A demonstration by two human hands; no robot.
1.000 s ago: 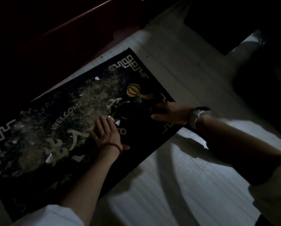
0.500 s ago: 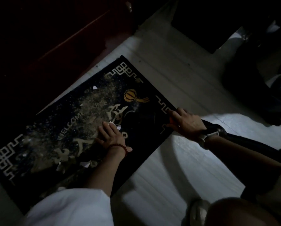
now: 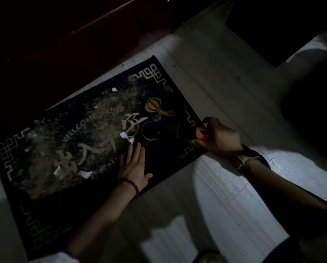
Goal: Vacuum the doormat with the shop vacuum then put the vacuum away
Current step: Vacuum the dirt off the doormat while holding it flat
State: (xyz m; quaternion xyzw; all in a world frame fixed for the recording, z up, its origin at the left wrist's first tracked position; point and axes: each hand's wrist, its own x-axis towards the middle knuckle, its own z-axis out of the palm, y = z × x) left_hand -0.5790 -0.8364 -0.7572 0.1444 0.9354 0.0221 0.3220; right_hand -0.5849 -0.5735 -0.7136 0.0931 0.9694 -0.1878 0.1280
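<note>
Head view, dim. Doormat (image 3: 94, 141) flat on pale floor (image 3: 225, 196), dust and paper scraps (image 3: 125, 136) across its middle. Left hand (image 3: 133, 167) lies flat on the mat, fingers straight and together, scraps just beyond its fingertips. Right hand (image 3: 218, 138) at the mat's right edge, fingers curled round an orange-and-black vacuum part (image 3: 202, 134); which part, can't tell. Watch (image 3: 241, 161) on the right wrist, bead bracelet (image 3: 130, 184) on the left.

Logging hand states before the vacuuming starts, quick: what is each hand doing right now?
Left hand: open, fingers straight, pressing flat on the doormat.
Right hand: fingers curled round an orange-tipped dark object at the mat's edge.
</note>
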